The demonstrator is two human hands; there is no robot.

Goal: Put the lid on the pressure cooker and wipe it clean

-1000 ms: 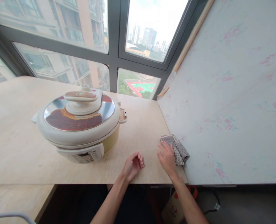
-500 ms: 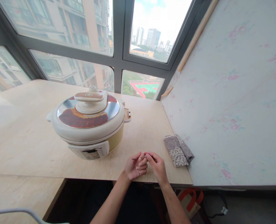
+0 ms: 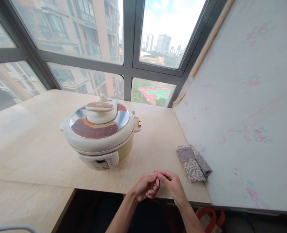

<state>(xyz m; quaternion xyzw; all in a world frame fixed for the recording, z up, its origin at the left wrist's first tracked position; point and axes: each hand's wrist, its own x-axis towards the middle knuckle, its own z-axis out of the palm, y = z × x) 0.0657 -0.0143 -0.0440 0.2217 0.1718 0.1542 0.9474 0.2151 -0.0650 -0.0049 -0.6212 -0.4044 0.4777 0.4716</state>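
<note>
Over the front edge of the tabletop (image 3: 155, 145), my two hands meet at the fingertips. My left hand (image 3: 146, 187) has its palm turned partly up and its fingers curled, with the thumb against the index fingertip. Thumb and forefinger of my right hand (image 3: 173, 186) pinch at that same spot. Whatever they hold, if anything, is too small to make out. A cream-coloured electric pressure cooker (image 3: 97, 148) with its lid on stands left of and beyond the hands, apart from them. To their right lies a folded grey patterned towel (image 3: 192, 163).
A grey-framed window (image 3: 127, 69) closes off the back. On the right rises a flower-patterned wall (image 3: 250, 106). A bag with orange handles (image 3: 212, 220) sits below the table edge, and a grey cable (image 3: 14, 228) crosses the lower left corner.
The view has shifted, so the cooker and towel appear lower and farther right. My left hand has turned, its fingers less exposed, while both hands stay together at the fingertips.
</note>
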